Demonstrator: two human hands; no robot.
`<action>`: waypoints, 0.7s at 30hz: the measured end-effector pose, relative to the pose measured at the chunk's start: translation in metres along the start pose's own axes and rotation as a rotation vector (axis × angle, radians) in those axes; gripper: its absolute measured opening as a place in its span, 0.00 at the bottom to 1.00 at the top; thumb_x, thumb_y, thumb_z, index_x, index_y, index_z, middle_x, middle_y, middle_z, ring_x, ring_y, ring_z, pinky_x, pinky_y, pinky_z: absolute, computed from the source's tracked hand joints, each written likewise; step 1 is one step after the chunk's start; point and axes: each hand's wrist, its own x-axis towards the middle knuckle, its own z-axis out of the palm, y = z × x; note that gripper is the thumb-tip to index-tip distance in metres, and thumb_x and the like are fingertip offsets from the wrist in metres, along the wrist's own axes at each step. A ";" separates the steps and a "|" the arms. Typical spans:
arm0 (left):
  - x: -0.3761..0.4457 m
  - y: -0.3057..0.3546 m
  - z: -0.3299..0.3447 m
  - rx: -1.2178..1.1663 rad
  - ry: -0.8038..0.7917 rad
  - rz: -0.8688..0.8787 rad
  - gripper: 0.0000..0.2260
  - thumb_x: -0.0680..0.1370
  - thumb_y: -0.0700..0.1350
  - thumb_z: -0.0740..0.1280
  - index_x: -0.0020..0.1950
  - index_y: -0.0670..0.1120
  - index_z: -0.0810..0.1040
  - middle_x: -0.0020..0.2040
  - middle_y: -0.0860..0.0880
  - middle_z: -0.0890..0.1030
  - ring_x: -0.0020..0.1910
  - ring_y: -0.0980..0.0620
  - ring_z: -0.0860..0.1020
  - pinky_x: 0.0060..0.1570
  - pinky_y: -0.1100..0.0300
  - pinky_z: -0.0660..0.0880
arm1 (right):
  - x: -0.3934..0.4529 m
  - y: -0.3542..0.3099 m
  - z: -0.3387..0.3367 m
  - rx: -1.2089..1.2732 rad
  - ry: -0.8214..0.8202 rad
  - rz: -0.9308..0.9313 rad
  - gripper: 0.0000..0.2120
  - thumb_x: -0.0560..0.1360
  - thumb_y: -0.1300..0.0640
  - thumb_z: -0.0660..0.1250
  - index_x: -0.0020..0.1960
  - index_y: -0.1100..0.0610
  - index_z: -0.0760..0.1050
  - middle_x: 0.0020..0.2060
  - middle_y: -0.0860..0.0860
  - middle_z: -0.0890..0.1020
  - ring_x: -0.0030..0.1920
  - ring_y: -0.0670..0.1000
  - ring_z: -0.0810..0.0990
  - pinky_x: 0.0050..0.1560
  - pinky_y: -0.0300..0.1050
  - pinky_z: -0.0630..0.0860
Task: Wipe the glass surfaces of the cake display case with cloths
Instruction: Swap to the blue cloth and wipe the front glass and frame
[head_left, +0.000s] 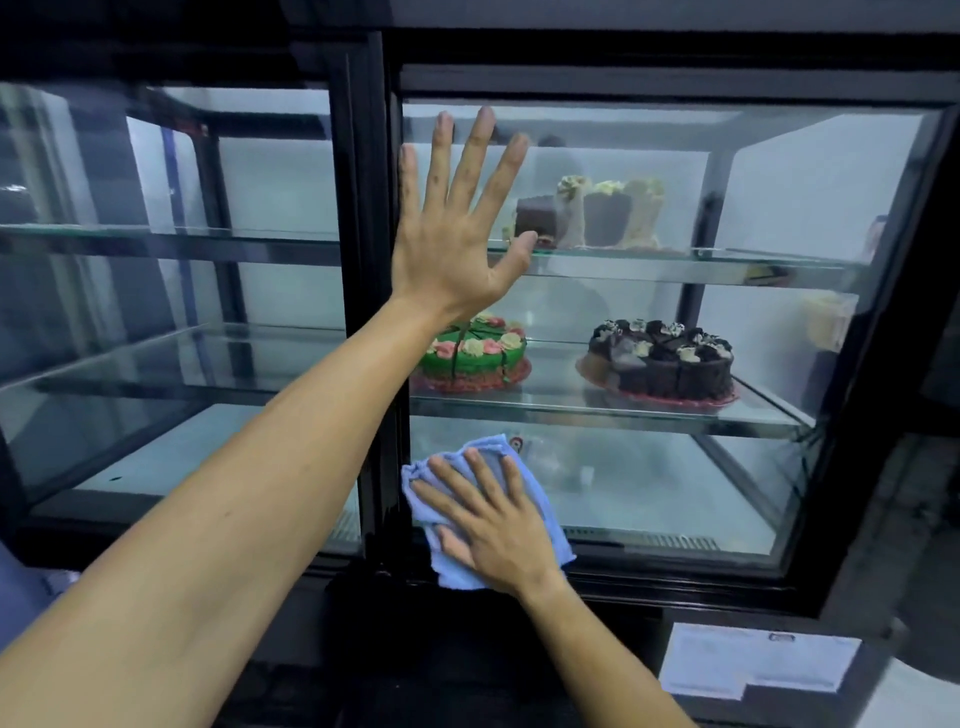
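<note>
The cake display case has a black frame (366, 260) and a right glass door (649, 483). My left hand (457, 223) lies flat on the upper left part of that glass, fingers spread and straight. My right hand (493, 525) presses a light blue cloth (540, 499) flat against the lower left corner of the same pane, with straight fingers. The cloth sticks out around the hand on all sides.
Behind the glass, cake slices (597, 213) stand on the top shelf, and a green cake (472, 353) and a chocolate cake (662, 358) on the middle shelf. The left glass section (171, 312) holds bare shelves. A white label (753, 665) sits on the case base.
</note>
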 end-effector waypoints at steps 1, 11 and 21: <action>0.000 0.000 -0.001 0.000 -0.002 0.001 0.34 0.83 0.65 0.55 0.85 0.49 0.58 0.84 0.41 0.57 0.83 0.33 0.53 0.79 0.32 0.45 | -0.007 0.016 -0.005 0.015 0.021 0.040 0.30 0.81 0.38 0.62 0.81 0.41 0.61 0.82 0.45 0.60 0.83 0.57 0.53 0.81 0.63 0.47; 0.001 0.002 0.002 0.001 0.024 -0.013 0.32 0.83 0.63 0.57 0.85 0.50 0.59 0.84 0.41 0.57 0.83 0.33 0.53 0.79 0.31 0.46 | -0.064 0.142 -0.029 0.100 0.236 1.171 0.32 0.85 0.40 0.47 0.85 0.46 0.43 0.81 0.66 0.57 0.78 0.76 0.53 0.75 0.76 0.49; 0.000 -0.002 0.004 -0.002 0.030 -0.011 0.32 0.84 0.64 0.52 0.85 0.50 0.56 0.84 0.41 0.56 0.83 0.33 0.53 0.79 0.31 0.46 | 0.014 -0.082 0.014 0.191 0.021 0.806 0.33 0.82 0.35 0.54 0.83 0.40 0.49 0.84 0.51 0.46 0.82 0.65 0.41 0.79 0.69 0.38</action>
